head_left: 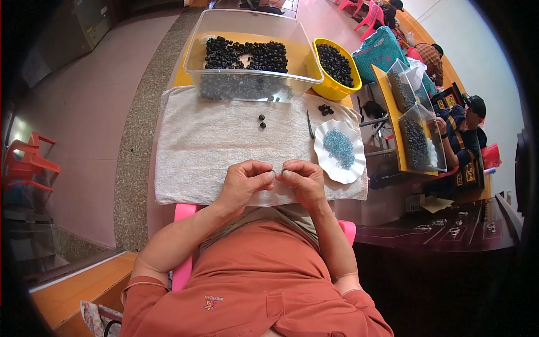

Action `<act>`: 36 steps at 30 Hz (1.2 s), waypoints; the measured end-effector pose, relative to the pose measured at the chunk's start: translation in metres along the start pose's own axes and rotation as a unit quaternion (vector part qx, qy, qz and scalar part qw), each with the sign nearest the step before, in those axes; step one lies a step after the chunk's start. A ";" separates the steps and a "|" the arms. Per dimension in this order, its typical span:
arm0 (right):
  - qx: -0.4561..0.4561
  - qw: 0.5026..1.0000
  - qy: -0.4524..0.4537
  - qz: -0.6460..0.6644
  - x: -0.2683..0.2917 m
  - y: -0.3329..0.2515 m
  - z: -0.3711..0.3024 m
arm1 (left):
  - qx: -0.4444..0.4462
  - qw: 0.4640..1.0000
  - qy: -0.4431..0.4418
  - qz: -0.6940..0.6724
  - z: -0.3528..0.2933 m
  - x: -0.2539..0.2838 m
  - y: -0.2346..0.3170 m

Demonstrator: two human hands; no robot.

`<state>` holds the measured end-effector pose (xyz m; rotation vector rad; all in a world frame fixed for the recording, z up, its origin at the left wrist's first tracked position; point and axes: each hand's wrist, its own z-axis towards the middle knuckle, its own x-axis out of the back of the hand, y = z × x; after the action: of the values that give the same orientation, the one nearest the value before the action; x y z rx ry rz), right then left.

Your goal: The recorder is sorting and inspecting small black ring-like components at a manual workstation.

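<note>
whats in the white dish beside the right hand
The white dish holds a pile of small, translucent blue beads. The bottom beneath the pile is covered, so it cannot be seen.

rust-orange shirt [252, 261], small chest emblem [211, 303], khaki trousers [278, 212]

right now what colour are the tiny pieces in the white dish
The tiny pieces are pale blue, best seen in the head view.
</note>
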<state>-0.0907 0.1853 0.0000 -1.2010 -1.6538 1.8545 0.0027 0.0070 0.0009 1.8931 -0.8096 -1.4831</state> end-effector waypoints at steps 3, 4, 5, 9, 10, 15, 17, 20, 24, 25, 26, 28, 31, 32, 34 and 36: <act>-0.021 0.999 0.013 0.022 -0.001 -0.003 -0.001 | -0.001 1.000 -0.001 0.002 -0.001 -0.002 0.001; -0.020 0.999 0.012 0.023 -0.002 -0.004 -0.002 | -0.001 1.000 0.000 0.005 -0.001 -0.003 0.001; -0.024 0.999 0.025 0.025 -0.005 -0.004 -0.002 | 0.000 1.000 0.001 0.004 0.000 -0.002 0.001; -0.015 0.999 0.040 0.023 -0.007 -0.002 -0.001 | -0.002 1.000 -0.003 0.011 0.001 0.000 0.000; -0.015 0.999 0.039 0.024 -0.007 -0.002 0.000 | -0.002 1.000 -0.003 0.011 0.002 0.000 0.000; 0.079 0.994 0.014 -0.080 -0.008 0.004 0.004 | 0.006 1.000 0.003 0.012 -0.001 -0.004 0.004; 0.080 0.993 0.009 -0.084 -0.014 0.002 0.004 | 0.006 1.000 0.002 0.010 -0.001 -0.004 0.004; 0.078 0.993 0.001 -0.090 -0.016 0.002 0.004 | 0.008 1.000 -0.008 -0.004 -0.001 -0.002 0.003; 0.071 0.993 0.001 -0.096 -0.019 0.001 0.002 | 0.008 1.000 -0.007 -0.012 -0.001 -0.001 0.003; 0.071 0.993 0.001 -0.096 -0.020 0.001 0.002 | 0.010 1.000 -0.006 -0.013 -0.001 -0.001 0.003; 0.076 0.992 -0.005 -0.102 -0.019 0.000 0.002 | 0.010 1.000 -0.006 -0.013 -0.001 -0.002 0.004; 0.082 0.991 -0.011 -0.108 -0.019 -0.001 0.002 | 0.015 1.000 0.005 -0.017 -0.002 -0.003 0.005; 0.069 0.988 0.004 -0.135 -0.021 -0.002 0.000 | 0.017 1.000 0.005 -0.026 -0.001 -0.001 0.003; 0.075 0.986 0.004 -0.146 -0.021 -0.003 -0.001 | 0.017 1.000 0.005 -0.025 -0.001 -0.002 0.004; 0.080 0.985 0.004 -0.156 -0.022 -0.003 -0.002 | 0.021 0.999 0.013 -0.028 -0.002 -0.003 0.005; 0.124 0.970 0.019 -0.210 -0.025 -0.004 -0.003 | 0.019 0.999 0.012 -0.029 -0.002 -0.003 0.004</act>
<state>-0.0753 0.1691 0.0120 -0.7136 -1.4622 1.6922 0.0032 0.0068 0.0058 1.9730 -0.7834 -1.4868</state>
